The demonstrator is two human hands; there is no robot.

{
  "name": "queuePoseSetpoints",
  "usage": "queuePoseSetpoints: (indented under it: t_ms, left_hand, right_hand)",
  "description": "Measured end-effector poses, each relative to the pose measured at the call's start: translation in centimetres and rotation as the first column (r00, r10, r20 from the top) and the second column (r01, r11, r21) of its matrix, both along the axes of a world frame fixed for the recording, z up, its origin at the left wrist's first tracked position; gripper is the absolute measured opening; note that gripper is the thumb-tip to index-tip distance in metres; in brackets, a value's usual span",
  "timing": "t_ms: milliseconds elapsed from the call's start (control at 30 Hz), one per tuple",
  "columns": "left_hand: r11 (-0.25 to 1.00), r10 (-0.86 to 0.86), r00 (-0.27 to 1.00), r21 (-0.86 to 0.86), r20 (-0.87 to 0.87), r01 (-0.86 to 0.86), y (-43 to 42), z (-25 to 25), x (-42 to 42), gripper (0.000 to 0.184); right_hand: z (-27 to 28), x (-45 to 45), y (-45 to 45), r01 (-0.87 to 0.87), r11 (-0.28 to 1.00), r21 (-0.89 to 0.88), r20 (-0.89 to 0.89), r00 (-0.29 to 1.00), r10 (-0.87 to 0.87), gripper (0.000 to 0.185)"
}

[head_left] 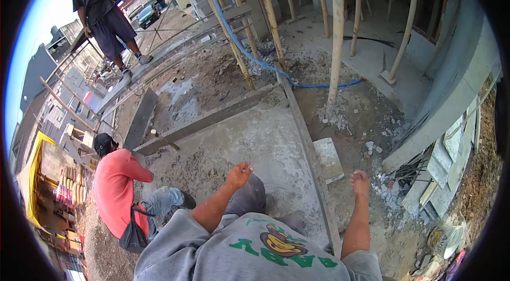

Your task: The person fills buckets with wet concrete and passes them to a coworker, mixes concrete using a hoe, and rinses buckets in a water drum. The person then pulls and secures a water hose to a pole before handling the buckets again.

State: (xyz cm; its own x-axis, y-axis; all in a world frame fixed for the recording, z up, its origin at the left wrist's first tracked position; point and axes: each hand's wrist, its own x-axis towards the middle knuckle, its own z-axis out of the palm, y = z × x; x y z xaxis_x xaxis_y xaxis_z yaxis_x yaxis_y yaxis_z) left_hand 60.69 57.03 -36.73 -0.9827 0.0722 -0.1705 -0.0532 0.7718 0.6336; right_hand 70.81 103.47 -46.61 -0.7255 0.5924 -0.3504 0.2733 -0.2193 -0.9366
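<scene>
My left hand [239, 175] is closed in front of my body, above the wet grey concrete [265, 132]; a small pale spot shows at its fingers, too small to name. Out to the right, my right hand [360, 181] has its fingers curled in, beside the long board [308, 153] that edges the concrete. Whether anything is inside it cannot be seen. A flat pale slab [328, 160] lies on the ground just beyond that hand.
A person in a red shirt [118, 185] crouches at the left. Another person [103, 15] stands on a raised plank at the upper left. Wooden poles [336, 31] and a blue hose [241, 47] are ahead. Loose boards [438, 161] and rubble lie at the right.
</scene>
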Motion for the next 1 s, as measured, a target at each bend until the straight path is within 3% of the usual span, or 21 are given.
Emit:
queuePoseSetpoints:
  t_ms: [67,133,167,200,233,300,333,433,500,533,600,700,733,767,800,833,867,900,933,1000]
  left_hand:
    - [0.998,-0.050,0.999,-0.033,-0.002,0.050,-0.8,-1.5,-1.3,0.042]
    - [0.991,-0.104,0.995,-0.088,-0.011,0.103,-1.0,-1.6,-4.7,0.042]
    - [0.990,-0.111,0.994,-0.091,-0.017,0.109,-0.9,-2.0,-6.7,0.043]
    - [0.989,-0.123,0.992,-0.091,-0.018,0.120,-0.8,-2.3,-9.2,0.043]
    - [0.994,-0.081,0.996,-0.073,-0.036,0.079,-0.5,-2.2,-12.1,0.044]
    - [0.997,-0.010,0.991,-0.073,-0.130,0.001,0.0,-1.4,-18.9,0.046]
    - [0.987,0.029,0.984,-0.148,-0.178,-0.056,-0.4,-2.1,-23.6,0.048]
    - [0.983,0.167,0.921,-0.019,-0.351,-0.185,-0.6,-0.3,-37.1,0.050]
    - [0.983,0.028,0.832,-0.135,-0.554,-0.123,-0.2,3.0,-44.6,0.042]
    - [0.972,-0.017,0.861,-0.211,-0.508,-0.105,0.4,5.4,-47.6,0.042]
    - [0.919,-0.253,0.780,-0.395,-0.572,0.008,1.2,7.0,-54.7,0.041]
    - [0.687,-0.581,0.695,-0.713,-0.423,0.140,1.2,8.6,-66.6,0.042]
    - [0.609,-0.552,0.774,-0.784,-0.310,0.121,1.0,9.6,-69.6,0.044]
    - [0.550,-0.520,0.796,-0.834,-0.309,0.035,0.5,8.7,-73.3,0.039]
    - [0.391,-0.540,0.813,-0.920,-0.218,0.014,0.3,9.3,-75.4,0.035]
    - [0.268,-0.596,0.788,-0.963,-0.152,0.017,-0.4,8.2,-78.2,0.032]
    - [0.155,-0.526,0.850,-0.987,-0.045,0.043,-0.6,6.9,-80.5,0.034]
    - [-0.004,-0.424,0.904,-0.999,0.051,0.055,-0.7,5.3,-81.6,0.034]
    - [-0.065,-0.494,0.862,-0.993,0.116,0.097,-1.3,4.3,-81.6,0.034]
    - [-0.013,-0.600,0.797,-0.997,0.069,0.077,-1.1,1.8,-80.9,0.032]
  right_hand:
    - [0.1,-1.6,-0.6,0.002,1.000,0.015,-0.033,0.999,-0.002,0.019]
    - [-4.0,-0.2,-0.7,0.010,1.000,0.003,0.006,1.000,-0.011,0.016]
    - [-6.7,1.6,-0.7,0.004,0.999,-0.033,0.109,0.994,0.000,0.015]
    - [-13.8,3.8,-0.3,0.082,0.996,-0.035,0.257,0.964,-0.071,0.011]
    - [-15.4,6.4,-0.7,0.019,0.994,-0.111,0.430,0.902,0.031,0.008]
    - [-17.6,9.7,-2.5,0.035,0.982,-0.184,0.614,0.785,0.087,0.012]
    - [-18.0,11.2,-3.9,0.062,0.973,-0.220,0.664,0.740,0.103,0.014]
    - [-16.7,14.2,-8.1,0.150,0.951,-0.271,0.733,0.673,0.103,0.022]
    - [-14.5,14.1,-11.0,0.219,0.931,-0.291,0.753,0.652,0.082,0.028]
    - [-13.0,14.1,-12.5,0.254,0.921,-0.295,0.765,0.640,0.069,0.031]
    - [-9.8,12.6,-14.8,0.322,0.898,-0.298,0.763,0.646,0.022,0.036]
    - [-5.7,10.1,-16.2,0.337,0.884,-0.324,0.664,0.747,-0.041,0.045]
    - [-5.0,9.5,-15.4,0.327,0.886,-0.329,0.587,0.806,-0.079,0.048]
    - [-4.5,8.3,-14.1,0.325,0.891,-0.318,0.531,0.839,-0.116,0.050]
    - [-4.5,4.2,-12.3,0.642,0.755,-0.137,0.640,0.639,-0.427,0.011]
    - [-0.1,0.2,-11.7,0.571,0.799,-0.191,0.650,0.683,-0.333,0.012]
    - [4.0,-3.7,-12.8,0.533,0.844,-0.052,0.652,0.659,-0.375,0.011]
    - [1.5,-1.5,-10.9,0.420,0.907,-0.040,0.630,0.715,-0.304,0.010]
    - [3.2,-3.7,-11.3,0.368,0.926,0.087,0.618,0.709,-0.340,0.011]
    - [8.2,-9.9,-12.4,0.108,0.958,0.265,0.683,0.681,-0.266,0.017]
